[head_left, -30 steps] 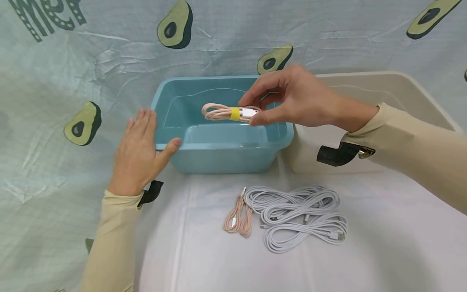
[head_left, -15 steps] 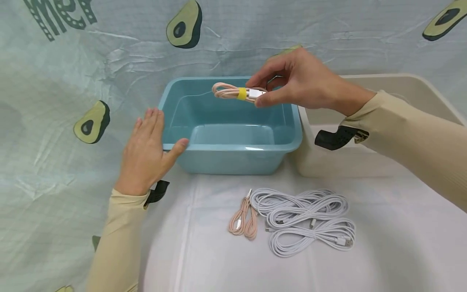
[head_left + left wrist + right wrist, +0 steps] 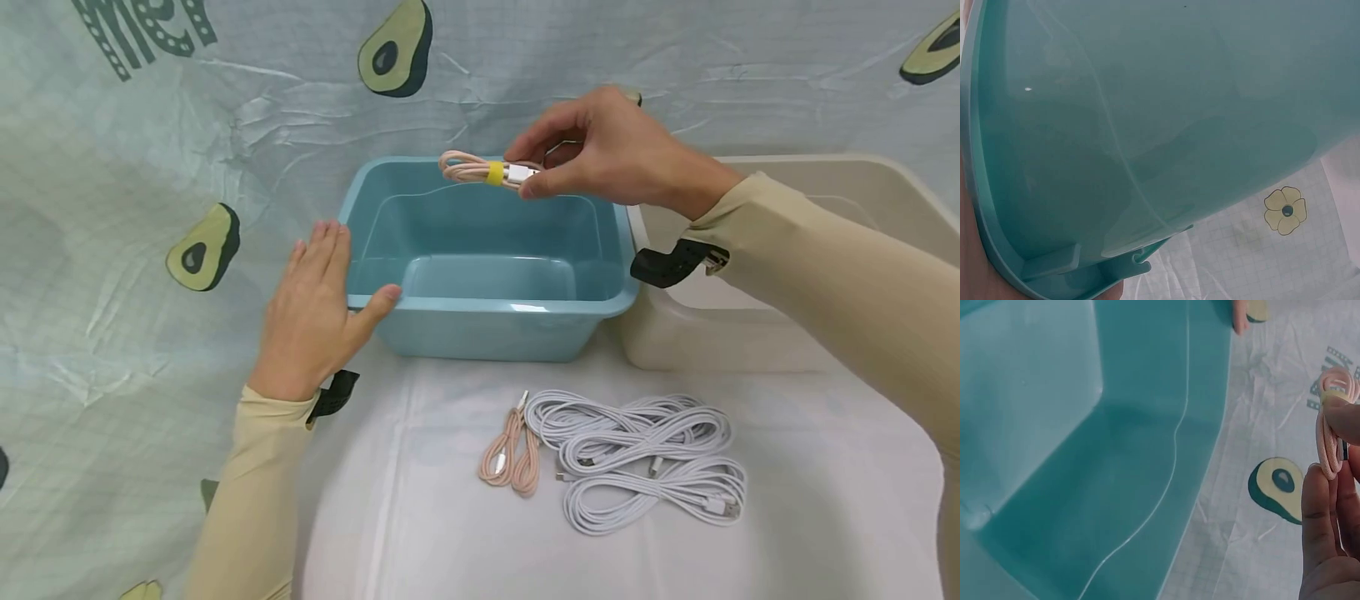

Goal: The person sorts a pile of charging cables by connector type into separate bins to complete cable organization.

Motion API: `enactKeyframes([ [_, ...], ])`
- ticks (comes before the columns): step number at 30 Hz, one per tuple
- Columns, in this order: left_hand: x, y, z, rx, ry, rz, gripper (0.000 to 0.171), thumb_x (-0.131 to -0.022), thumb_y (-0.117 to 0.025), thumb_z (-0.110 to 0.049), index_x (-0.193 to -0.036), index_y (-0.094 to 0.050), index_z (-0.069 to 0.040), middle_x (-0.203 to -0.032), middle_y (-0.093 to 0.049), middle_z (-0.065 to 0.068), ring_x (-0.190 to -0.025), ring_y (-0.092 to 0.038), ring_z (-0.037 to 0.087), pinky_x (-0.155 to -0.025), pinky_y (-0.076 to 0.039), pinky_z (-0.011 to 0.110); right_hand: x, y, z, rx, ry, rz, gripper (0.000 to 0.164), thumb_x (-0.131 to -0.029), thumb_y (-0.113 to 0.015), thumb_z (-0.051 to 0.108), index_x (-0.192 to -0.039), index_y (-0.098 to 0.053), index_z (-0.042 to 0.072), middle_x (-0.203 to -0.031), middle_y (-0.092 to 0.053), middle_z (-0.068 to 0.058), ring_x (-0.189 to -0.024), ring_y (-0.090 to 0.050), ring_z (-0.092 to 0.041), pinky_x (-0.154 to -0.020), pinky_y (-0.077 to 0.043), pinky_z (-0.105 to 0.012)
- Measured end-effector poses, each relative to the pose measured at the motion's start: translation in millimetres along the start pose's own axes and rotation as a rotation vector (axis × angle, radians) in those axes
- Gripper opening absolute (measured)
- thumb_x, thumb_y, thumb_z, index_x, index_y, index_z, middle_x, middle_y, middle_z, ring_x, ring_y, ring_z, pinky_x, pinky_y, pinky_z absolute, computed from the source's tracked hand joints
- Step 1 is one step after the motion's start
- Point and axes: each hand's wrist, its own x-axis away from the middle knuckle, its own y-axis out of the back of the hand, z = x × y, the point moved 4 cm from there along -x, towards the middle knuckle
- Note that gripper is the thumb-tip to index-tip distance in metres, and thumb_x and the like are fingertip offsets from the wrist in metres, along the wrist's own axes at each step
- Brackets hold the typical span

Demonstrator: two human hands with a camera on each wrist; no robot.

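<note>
My right hand (image 3: 607,154) pinches a coiled pink USB cable (image 3: 467,167) by its white plug end, a yellow band wrapped round the coil. It is over the back rim of the blue bin (image 3: 491,329) in the head view. The right wrist view shows the same coil (image 3: 1326,434) between thumb and fingers, with the bin's inner wall (image 3: 1129,462) to its left. My left hand (image 3: 311,312) rests on the bin's left front corner, fingers straight and thumb along the front rim. From the left wrist, the bin's outer wall (image 3: 1166,112) fills most of the picture.
A beige bin (image 3: 750,342) stands right of the blue one, partly behind my right forearm. On the white table in front lie a pink cable (image 3: 512,462) and several coiled white cables (image 3: 637,450). An avocado-print sheet (image 3: 300,108) covers the wall behind and the left side.
My right hand has risen with the pink cable from over the bin's middle to over its back rim. The left hand stays at the corner while the whole head view shifts slightly.
</note>
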Motion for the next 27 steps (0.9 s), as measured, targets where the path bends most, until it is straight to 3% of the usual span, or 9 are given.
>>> enactKeyframes([
  [5, -0.6, -1.7, -1.3, -0.007, 0.003, 0.001, 0.108, -0.097, -0.033, -0.082, -0.159, -0.031, 0.006, -0.167, -0.033, 0.025, -0.161, -0.025, 0.037, -0.135, -0.016, 0.050, -11, -5, -6, -0.044, 0.000, 0.006, 0.033, -0.083, -0.086, 0.012, -0.116, -0.079, 0.009, -0.115, -0.074, -0.003, -0.094, -0.074, -0.012, -0.084, -0.059, -0.015],
  [16, -0.2, -2.0, 0.9, -0.006, 0.014, -0.010, 0.109, -0.096, -0.032, -0.083, -0.159, -0.030, 0.006, -0.167, -0.033, 0.025, -0.161, -0.025, 0.036, -0.136, -0.015, 0.049, -38, -23, -13, 0.099, 0.068, 0.047, 0.028, -0.088, -0.082, 0.015, -0.116, -0.079, 0.012, -0.113, -0.075, -0.005, -0.093, -0.069, -0.013, -0.081, -0.057, -0.015],
  [27, -0.4, -3.2, 0.9, -0.010, 0.007, -0.023, 0.113, -0.094, -0.027, -0.086, -0.159, -0.032, 0.006, -0.166, -0.035, 0.025, -0.160, -0.027, 0.036, -0.135, -0.017, 0.048, -55, -35, -28, 0.084, 0.071, 0.084, 0.026, -0.086, -0.084, 0.012, -0.112, -0.080, 0.008, -0.109, -0.077, -0.009, -0.091, -0.068, -0.012, -0.079, -0.057, -0.015],
])
